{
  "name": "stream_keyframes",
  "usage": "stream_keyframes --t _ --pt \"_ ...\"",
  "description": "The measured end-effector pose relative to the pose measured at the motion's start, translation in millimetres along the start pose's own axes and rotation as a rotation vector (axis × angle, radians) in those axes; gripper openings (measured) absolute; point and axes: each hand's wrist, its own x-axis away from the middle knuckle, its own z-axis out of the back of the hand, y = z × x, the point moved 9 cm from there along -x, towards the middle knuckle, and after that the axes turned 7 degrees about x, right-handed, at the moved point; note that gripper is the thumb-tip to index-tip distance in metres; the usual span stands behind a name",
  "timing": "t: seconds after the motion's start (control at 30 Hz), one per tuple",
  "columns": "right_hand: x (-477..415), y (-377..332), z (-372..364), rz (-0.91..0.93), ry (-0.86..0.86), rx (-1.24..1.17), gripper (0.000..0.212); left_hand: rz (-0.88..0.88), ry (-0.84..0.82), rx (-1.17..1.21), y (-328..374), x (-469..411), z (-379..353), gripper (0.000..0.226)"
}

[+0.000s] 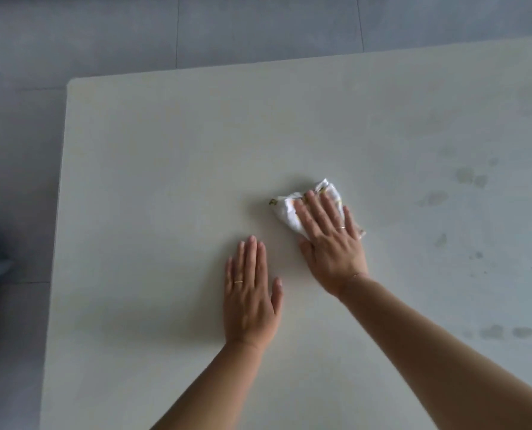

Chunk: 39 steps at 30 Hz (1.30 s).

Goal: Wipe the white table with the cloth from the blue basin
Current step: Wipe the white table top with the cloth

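Nearest the camera, two bare forearms reach out over the smooth white tabletop [165, 181]. Of the two hands, the left hand [250, 293] lies flat on the bare surface, fingers straight and together, holding nothing; it looks to be bracing. Just beyond and to its right, the right hand [329, 240] presses flat, with straight fingers, on a small crumpled white cloth with faint yellowish print [289, 209], which sits near the middle of the tabletop and peeks out past the fingertips and at the little-finger side. Wiping appears to be under way. Farther right, greyish damp-looking blotches [466, 176] dot the surface, so the next move likely calls for sweeping the cloth that way under steady pressure. Beyond the far edge lies grey tiled floor [258, 26]; no blue basin shows.
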Motion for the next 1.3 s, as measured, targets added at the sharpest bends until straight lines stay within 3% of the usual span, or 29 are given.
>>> stream_keyframes --t 0.17,0.27,0.33,0.43,0.5,0.57,0.7,0.8,0.93,1.03,1.1,1.2,1.3 --pt "22 101 6 -0.384 0.018 -0.006 0.063 0.023 -0.016 0.001 -1 -2 -4 0.066" --pt "28 87 3 -0.542 0.043 -0.085 0.066 0.03 -0.004 -0.008 -2 -2 -4 0.066" --pt "36 41 -3 -0.467 0.037 -0.096 0.067 0.029 0.001 0.0 -3 -1 -2 0.065" --pt "60 -24 -15 -0.16 0.0 -0.038 0.064 0.027 0.02 0.002 -1 -2 0 0.063" --pt "67 -21 -16 0.003 -0.003 -0.01 0.061 0.025 0.034 0.005 -1 -2 2 0.062" --pt "68 8 -13 0.021 -0.007 0.025 0.061 0.025 0.055 0.017 -1 -2 4 0.063" --pt "74 82 -3 -0.34 -0.013 -0.015 0.064 0.029 0.065 0.02 -1 -1 4 0.063" --pt "83 58 -4 -0.504 0.011 -0.102 0.065 0.027 0.077 0.018 -1 -1 4 0.063" --pt "110 -36 -17 -0.107 -0.008 -0.064 0.059 0.017 0.093 0.021 1 -1 6 0.061" --pt "118 -15 -17 0.086 -0.014 -0.023 0.055 0.015 0.092 0.038 1 0 8 0.061" --pt "121 35 -9 -0.048 -0.003 -0.007 0.055 0.011 0.091 0.045 1 0 8 0.061" --pt "127 104 1 -0.4 -0.011 -0.027 0.06 0.011 0.087 0.036 2 0 7 0.061" --pt "134 90 -6 -0.594 -0.019 -0.097 0.063 0.01 0.086 0.034 1 1 5 0.062"
